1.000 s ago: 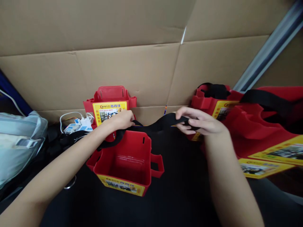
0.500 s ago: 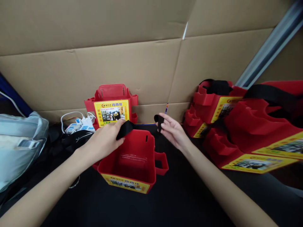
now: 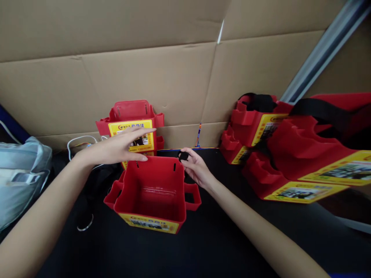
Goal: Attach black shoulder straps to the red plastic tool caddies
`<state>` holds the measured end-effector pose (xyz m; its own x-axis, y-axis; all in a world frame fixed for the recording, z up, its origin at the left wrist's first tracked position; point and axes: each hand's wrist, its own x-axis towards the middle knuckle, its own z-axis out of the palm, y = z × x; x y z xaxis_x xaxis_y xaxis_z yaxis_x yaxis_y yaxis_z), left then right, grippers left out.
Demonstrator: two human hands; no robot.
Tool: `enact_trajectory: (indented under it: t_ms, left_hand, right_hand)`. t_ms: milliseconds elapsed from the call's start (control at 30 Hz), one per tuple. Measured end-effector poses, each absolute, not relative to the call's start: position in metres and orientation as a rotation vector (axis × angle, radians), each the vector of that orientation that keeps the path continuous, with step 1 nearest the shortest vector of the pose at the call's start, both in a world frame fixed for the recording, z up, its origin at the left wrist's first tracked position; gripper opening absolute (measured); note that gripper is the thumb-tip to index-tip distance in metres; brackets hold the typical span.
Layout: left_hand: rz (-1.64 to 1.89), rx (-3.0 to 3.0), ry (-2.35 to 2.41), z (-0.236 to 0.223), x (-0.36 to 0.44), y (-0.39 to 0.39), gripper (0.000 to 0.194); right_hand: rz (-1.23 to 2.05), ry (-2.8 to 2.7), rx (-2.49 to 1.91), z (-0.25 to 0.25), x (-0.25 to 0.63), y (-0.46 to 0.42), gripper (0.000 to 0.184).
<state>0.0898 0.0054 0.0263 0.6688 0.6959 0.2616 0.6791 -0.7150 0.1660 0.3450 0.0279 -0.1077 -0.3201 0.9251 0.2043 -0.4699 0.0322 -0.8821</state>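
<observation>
- Two bare hands reach in from the lower corners toward a red container (image 3: 158, 183), which sits, open side up, on a black surface (image 3: 203, 247) near the center.
- The left hand (image 3: 124, 148) has an open grip, palm down and fingers extended, above the container's back left corner. Its thumb overlaps the back rim in view; whether it touches is unclear.
- The right hand (image 3: 194, 166) has its grip closed on a black strap (image 3: 183, 156), seen as a small dark loop between thumb and fingers, just beside the back right corner.
- The container has two narrow slots in its back wall, a looped holder on each side and a yellow label in front.
- Behind it, a second red container (image 3: 131, 110) stands close to tan cardboard (image 3: 145, 85), partly covered by the left hand.
- More red containers (image 3: 292, 141) are stacked at the right, with black straps on top.
- At the left are a pale blue bag (image 3: 23, 173), a white cable (image 3: 75, 139) and a metal ring (image 3: 86, 224).
</observation>
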Motion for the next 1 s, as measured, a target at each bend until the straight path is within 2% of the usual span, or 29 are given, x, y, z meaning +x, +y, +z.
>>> enact_trajectory:
  t_ms: [167, 233, 467, 1000]
  left_hand:
    - [0.400, 2.784, 0.979, 0.012, 0.103, -0.006, 0.031]
    - [0.397, 2.720, 1.003, 0.002, 0.109, -0.005, 0.022]
    - [0.554, 2.603, 1.082, -0.017, 0.114, -0.004, 0.017]
    - [0.539, 2.566, 1.115, -0.014, 0.116, -0.006, 0.014]
  right_hand:
    - [1.669, -1.317, -0.549, -0.113, 0.339, 0.039, 0.037]
    - [1.681, -1.336, -0.557, -0.116, 0.338, 0.041, 0.036]
    - [1.646, -1.357, -0.615, -0.116, 0.342, 0.043, 0.037]
    - [1.641, -1.317, -0.590, -0.110, 0.349, 0.048, 0.034]
